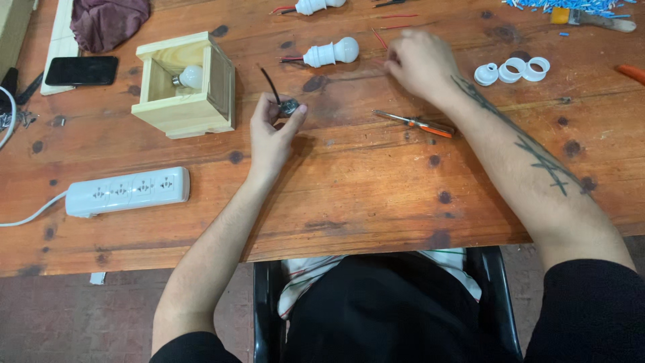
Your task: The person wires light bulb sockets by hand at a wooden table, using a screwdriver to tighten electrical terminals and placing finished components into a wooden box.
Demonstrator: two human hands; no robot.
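**Fingers at work on a wooden bench**

Fingers (290, 115) of the left hand (270, 138) pinch a small metal part (289, 106) with a black wire (270, 85) rising from it, held just right of the wooden box (218, 81). The box holds a bulb (190, 76). The right hand (422, 64) rests knuckles-up well right of the box, its fingers curled onto the bench (349, 181) near thin red wires (379, 38); whether they grip anything cannot be told. A white lamp socket with bulb (330, 52) lies between the box and the right hand. A screwdriver (416, 123) lies right of the box, nearer the viewer than the right hand. A power strip (127, 191) lies below-left of the box, white rings (512, 70) far right.
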